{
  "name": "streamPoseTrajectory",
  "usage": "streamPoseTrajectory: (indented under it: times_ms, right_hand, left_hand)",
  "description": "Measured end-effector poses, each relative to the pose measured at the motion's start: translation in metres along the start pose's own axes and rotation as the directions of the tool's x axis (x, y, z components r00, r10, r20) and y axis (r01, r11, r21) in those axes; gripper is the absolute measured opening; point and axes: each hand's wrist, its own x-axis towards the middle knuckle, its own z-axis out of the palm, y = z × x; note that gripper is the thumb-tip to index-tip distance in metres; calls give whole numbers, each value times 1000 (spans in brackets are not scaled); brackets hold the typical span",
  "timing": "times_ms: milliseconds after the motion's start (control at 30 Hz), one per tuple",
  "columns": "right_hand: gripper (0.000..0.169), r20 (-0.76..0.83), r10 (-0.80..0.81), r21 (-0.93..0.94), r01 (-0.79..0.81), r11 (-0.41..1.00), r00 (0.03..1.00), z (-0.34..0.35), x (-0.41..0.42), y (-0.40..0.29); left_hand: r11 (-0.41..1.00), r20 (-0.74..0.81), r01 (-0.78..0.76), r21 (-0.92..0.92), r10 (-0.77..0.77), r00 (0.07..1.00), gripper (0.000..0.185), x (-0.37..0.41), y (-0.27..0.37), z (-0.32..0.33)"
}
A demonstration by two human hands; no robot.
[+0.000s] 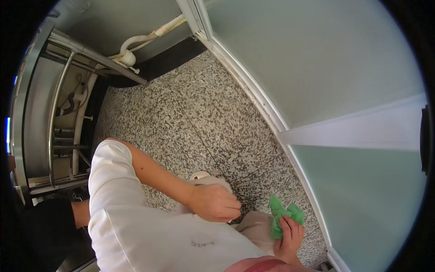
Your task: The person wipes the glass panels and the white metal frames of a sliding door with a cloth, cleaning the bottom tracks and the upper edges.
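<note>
My left hand (215, 203) is curled into a fist in front of my white shirt (163, 234), over the light trousers. Its palm side is hidden, and no object shows in it. On the right, my right hand (291, 238) pinches a crumpled green cloth (281, 214) between thumb and fingers. The cloth is beside my knee (258, 226), above the speckled floor (190, 125). Part of a light shoe (199, 175) shows beyond my left forearm.
Frosted panels (312, 64) in a white frame (258, 98) border the right side. A steel stand (56, 115) runs along the left, with a white drain trap (128, 58) behind it. Another person's black sleeve (51, 231) and forearm (80, 213) reach in at lower left.
</note>
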Motion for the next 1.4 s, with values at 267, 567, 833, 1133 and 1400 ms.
streamPoseTrajectory:
  times_ms: [267,567,833,1133,1400]
  right_hand:
    - [45,85,-91,89,84,993,992,-16,34,-14]
    - [35,188,-119,-19,125,992,975,-22,53,-58]
    - [28,221,579,-286,-516,808,785,-113,-62,-126]
    - [65,-53,982,488,-862,-133,-182,-342,-271,-119]
    - [72,-328,836,943,-204,263,-440,-526,-484,11]
  left_hand:
    - [994,-137,110,6,-108,985,10,-30,47,-20]
    - [854,-80,512,98,-506,859,7,-76,112,-32]
    - [549,17,737,393,-806,591,10,-67,189,-8]
    - [512,196,751,418,-858,476,19,-18,342,-91]
    - [162,-77,752,639,-959,272,26,-11,395,-93]
